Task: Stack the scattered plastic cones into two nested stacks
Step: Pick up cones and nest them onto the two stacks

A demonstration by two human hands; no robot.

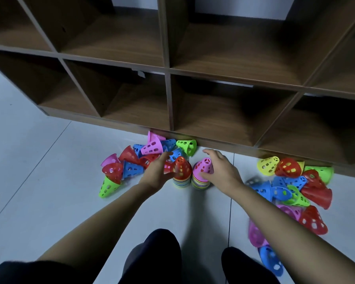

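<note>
Left grip (157,171) closes round the near side of a red perforated plastic cone (181,168), fingers over the top and thumb below, though motion blur softens the contact. That cone sits tip-up as the topmost piece of the left nested stack (178,182), whose lower cones show only as thin bands of coloured rims. Right grip (221,169) is wide: the fingers spread loosely past the tip of a pink perforated plastic cone (204,168), and only the thumb touches its lower wall. The pink cone caps the right nested stack (200,183), also a tight pile of mixed rims. The two stacks stand upright just beside each other on the pale tiled floor (49,181). Every cone is a short tapered shell with a flared rim, a flat spoked tip and rows of small square holes in the wall. From the stacks, a loose heap of pink, red, blue and green cones (131,160) lies between 9 and 12 o'clock, most of them on their sides. A second loose heap of yellow, red, green, blue and pink cones (291,187) spreads from 3 to 5 o'clock, its nearest pieces blurred. At 12 o'clock stands a brown wooden cubby shelf (168,99), with some cones touching its base. At 6 o'clock are the person's dark-clothed knees (158,253).
</note>
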